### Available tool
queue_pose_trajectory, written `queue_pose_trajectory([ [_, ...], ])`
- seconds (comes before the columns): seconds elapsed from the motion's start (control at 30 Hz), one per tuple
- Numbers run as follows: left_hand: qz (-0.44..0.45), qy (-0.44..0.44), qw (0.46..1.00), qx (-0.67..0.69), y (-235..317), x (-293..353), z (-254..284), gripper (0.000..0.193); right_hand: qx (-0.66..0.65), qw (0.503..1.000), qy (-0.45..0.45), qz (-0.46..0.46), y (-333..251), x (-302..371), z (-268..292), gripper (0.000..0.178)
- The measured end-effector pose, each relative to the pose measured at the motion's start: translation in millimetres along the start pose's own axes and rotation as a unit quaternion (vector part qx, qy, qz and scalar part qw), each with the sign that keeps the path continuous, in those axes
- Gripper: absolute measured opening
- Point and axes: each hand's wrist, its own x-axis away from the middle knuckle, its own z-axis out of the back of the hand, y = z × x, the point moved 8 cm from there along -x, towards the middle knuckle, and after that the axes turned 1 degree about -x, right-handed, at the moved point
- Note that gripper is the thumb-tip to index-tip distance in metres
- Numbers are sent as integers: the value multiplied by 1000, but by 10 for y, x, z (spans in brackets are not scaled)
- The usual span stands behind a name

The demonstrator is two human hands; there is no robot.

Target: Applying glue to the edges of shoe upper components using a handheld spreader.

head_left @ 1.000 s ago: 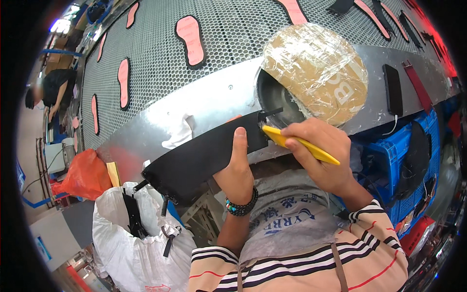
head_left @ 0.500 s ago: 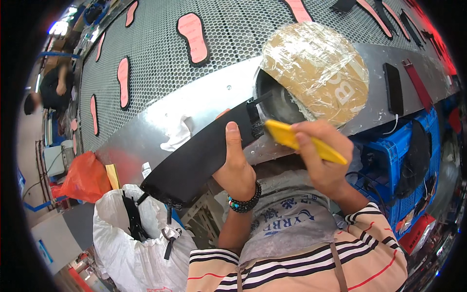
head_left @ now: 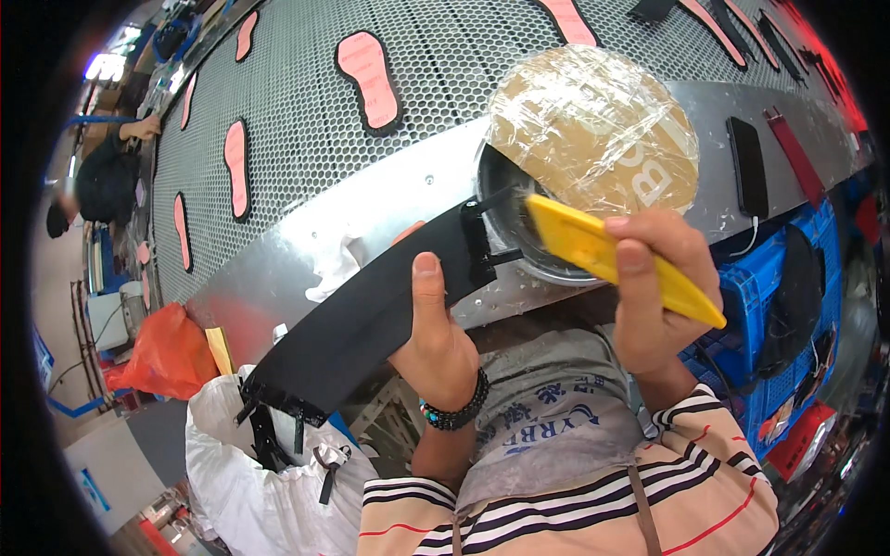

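Observation:
A long, slightly curved black piece of sheet material [head_left: 348, 320] slants across the middle, with narrow tabs at both ends. My left hand [head_left: 440, 357] is closed on its middle, thumb on top and fingers beneath. The far end, shiny and dark, reaches the rim of a round metal pot [head_left: 484, 181]. In my right hand [head_left: 663, 287] is a yellow flat-handled brush [head_left: 593, 246], pinched between thumb and fingers. Its blurred tip is above the pot's uncovered part. Cardboard wrapped in clear film [head_left: 589, 130] covers most of the pot.
Pink insoles with black edges [head_left: 368, 79] lie spread on the mesh conveyor [head_left: 297, 83]. To the right are a phone [head_left: 747, 167] with a cable and a blue crate [head_left: 742, 306]. A white sack [head_left: 278, 500] and an orange bag [head_left: 171, 357] stand left. Another person [head_left: 104, 190] is far left.
The brush has moved from the black piece's far end, right and up over the pot. The black piece and my left hand have shifted slightly left. The insoles have shifted slightly.

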Motion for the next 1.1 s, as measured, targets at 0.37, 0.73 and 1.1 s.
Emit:
queue_pose_trajectory([
  [0.37,-19,-94,993,-75,251,-43,-31,38,36,992,77,-96,181,-77,228,7],
  [0.73,210,-421,877,-100,-723,-1914,-1946,39,77,987,115,-86,171,43,869,7],
  [1.1,-119,68,786,-603,770,-1833,1306,37,-5,998,18,-55,525,151,905,30],
])
